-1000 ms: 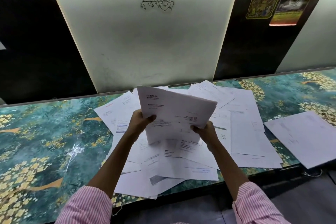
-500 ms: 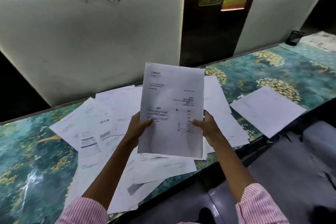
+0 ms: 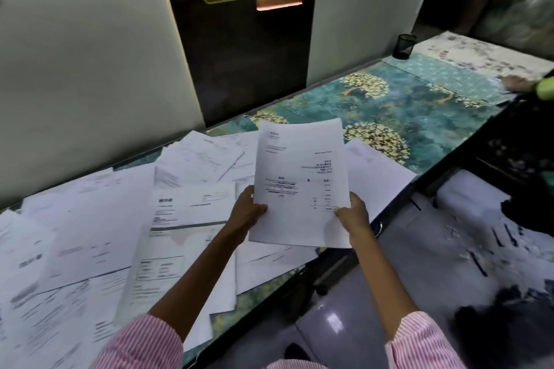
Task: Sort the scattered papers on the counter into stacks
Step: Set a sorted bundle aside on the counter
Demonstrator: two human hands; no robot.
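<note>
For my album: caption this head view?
Left hand and right hand hold a white printed sheet above scattered papers on a teal floral counter.

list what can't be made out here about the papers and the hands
Head view:
- Print on the held sheet: too small and blurred to read.
- Sheets under it in the grip: hidden by the top one, count unknown.
- Fingers of the left hand and right hand: behind the sheet; only thumbs show.
- Leftmost scattered papers: motion-blurred, cut off by the frame edge.
- Inside of the black cup: too dark and small.
</note>
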